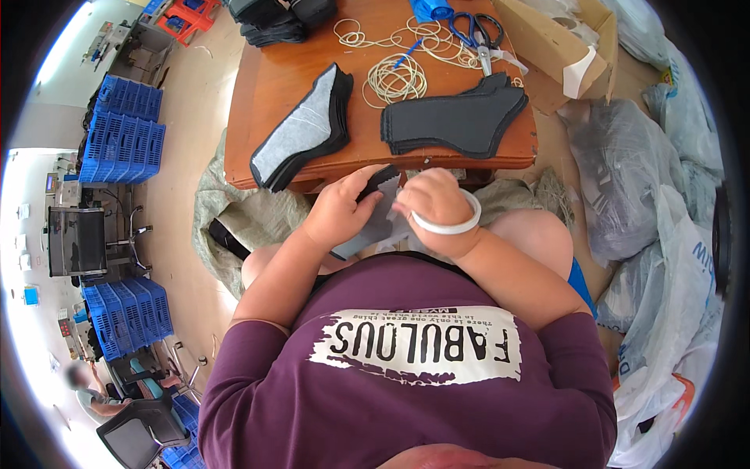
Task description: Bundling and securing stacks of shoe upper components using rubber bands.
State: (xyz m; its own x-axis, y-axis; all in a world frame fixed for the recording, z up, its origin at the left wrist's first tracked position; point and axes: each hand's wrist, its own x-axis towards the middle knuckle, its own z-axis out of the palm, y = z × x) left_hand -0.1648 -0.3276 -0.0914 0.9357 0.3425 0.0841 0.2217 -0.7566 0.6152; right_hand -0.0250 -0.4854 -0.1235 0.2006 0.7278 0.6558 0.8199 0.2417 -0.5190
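Note:
My left hand (342, 207) is closed on a dark grey sock (380, 215), thumb on its face, just off the table's near edge and above my lap. Beside the sock's right edge, my right hand (434, 197) has its fingers curled together, slightly blurred; what they pinch, if anything, is hidden. Around that wrist sits a white ring (447, 229). On the brown table (258, 86), a stack of socks with a light grey one on top (301, 125) lies at the left. A stack of dark grey socks (449, 121) lies at the right.
Pale cord (396, 80) lies coiled behind the stacks, near scissors (478, 39) and a blue pen (408, 55). More dark stacks (273, 23) are at the far left. A cardboard box (547, 47) and plastic bags (625, 172) crowd the right. Blue crates (125, 144) and another person (101, 399) are leftward.

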